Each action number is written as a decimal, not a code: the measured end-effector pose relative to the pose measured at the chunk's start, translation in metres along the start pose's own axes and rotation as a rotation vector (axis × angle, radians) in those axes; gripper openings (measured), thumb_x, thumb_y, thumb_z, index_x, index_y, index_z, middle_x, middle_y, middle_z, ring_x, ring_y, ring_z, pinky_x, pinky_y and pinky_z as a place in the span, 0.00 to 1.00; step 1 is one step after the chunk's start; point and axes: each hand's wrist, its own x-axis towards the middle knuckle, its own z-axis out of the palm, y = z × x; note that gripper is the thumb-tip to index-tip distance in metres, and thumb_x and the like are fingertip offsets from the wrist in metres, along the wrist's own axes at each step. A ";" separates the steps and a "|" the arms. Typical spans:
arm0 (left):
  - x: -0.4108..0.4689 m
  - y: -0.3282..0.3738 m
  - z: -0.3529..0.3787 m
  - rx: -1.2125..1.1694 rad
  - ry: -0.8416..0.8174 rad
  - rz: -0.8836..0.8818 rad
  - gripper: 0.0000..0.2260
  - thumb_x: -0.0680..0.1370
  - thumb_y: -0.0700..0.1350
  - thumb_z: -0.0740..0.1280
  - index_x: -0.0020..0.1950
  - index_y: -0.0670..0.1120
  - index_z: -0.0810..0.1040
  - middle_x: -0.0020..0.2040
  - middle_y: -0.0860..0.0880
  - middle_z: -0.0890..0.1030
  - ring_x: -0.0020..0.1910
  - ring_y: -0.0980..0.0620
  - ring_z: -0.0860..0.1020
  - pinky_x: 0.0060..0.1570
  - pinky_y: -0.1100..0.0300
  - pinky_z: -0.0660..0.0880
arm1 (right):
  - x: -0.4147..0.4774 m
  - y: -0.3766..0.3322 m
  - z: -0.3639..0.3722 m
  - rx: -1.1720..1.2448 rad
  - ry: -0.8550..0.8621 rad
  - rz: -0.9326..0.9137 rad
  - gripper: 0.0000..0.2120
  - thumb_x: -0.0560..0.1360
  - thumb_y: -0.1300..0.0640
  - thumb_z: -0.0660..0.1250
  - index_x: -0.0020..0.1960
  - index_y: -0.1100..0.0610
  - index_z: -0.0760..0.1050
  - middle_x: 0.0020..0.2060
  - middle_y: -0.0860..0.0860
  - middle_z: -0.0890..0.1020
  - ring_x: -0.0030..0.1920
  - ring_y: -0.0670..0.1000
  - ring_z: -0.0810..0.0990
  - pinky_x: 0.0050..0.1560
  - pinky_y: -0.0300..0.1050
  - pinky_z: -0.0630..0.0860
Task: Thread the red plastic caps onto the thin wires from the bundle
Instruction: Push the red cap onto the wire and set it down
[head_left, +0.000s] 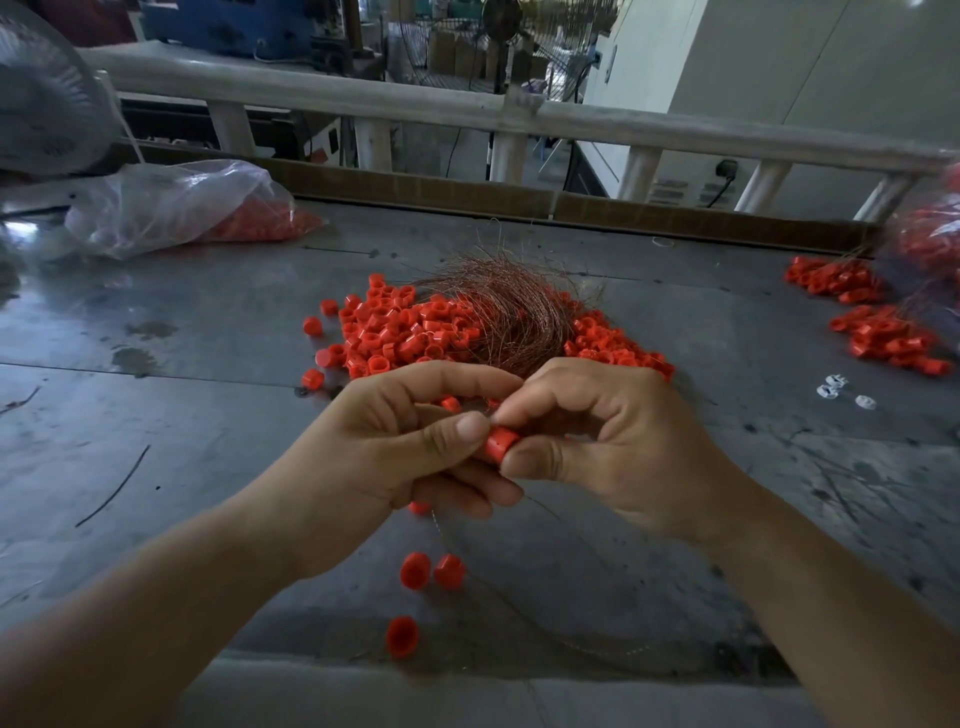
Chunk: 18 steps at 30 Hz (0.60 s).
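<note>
Loose caps (415, 570): three red plastic caps on the desk (156, 415), lower centre of the frame.
Thin wire (440, 531): trails from under the hands down toward the bottom edge.
Left hand (415, 441): fingers curled, thumb and forefinger meeting at the end of the held cap, seemingly pinching the wire, which is too fine to see in the grip.
Right hand (613, 441): thumb and forefinger pinch the held cap (501, 444), centre of the frame.
Handling, cap: probably light, rigid and smooth, so likely to slip. Best held by its side wall, leaving the hole clear.
Handling, wire: probably springy and easily kinked. Best held close to the tip.
Cap pile (395, 332): just beyond the hands.
Wire bundle (498, 312): coppery, lying over the pile.
Plastic bag (171, 208): upper left, more red caps inside.
</note>
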 end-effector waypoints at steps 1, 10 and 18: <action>0.000 0.000 0.000 -0.009 0.000 0.000 0.14 0.66 0.49 0.74 0.51 0.49 0.82 0.38 0.44 0.83 0.36 0.48 0.83 0.32 0.63 0.77 | 0.000 0.000 -0.001 0.007 -0.002 0.005 0.09 0.64 0.57 0.71 0.43 0.47 0.78 0.38 0.45 0.80 0.41 0.43 0.79 0.45 0.35 0.75; 0.000 0.001 -0.001 0.085 0.010 0.002 0.19 0.61 0.51 0.78 0.51 0.50 0.82 0.38 0.43 0.84 0.35 0.48 0.83 0.32 0.62 0.77 | 0.000 -0.003 0.000 -0.024 -0.041 0.049 0.09 0.64 0.54 0.73 0.44 0.49 0.79 0.38 0.45 0.80 0.40 0.43 0.80 0.43 0.34 0.76; 0.000 0.000 -0.004 0.044 0.020 0.028 0.13 0.63 0.50 0.75 0.45 0.47 0.85 0.40 0.45 0.85 0.38 0.51 0.83 0.34 0.63 0.78 | -0.001 -0.001 -0.003 0.105 -0.095 0.193 0.11 0.60 0.51 0.72 0.43 0.47 0.79 0.40 0.45 0.83 0.41 0.44 0.82 0.43 0.33 0.76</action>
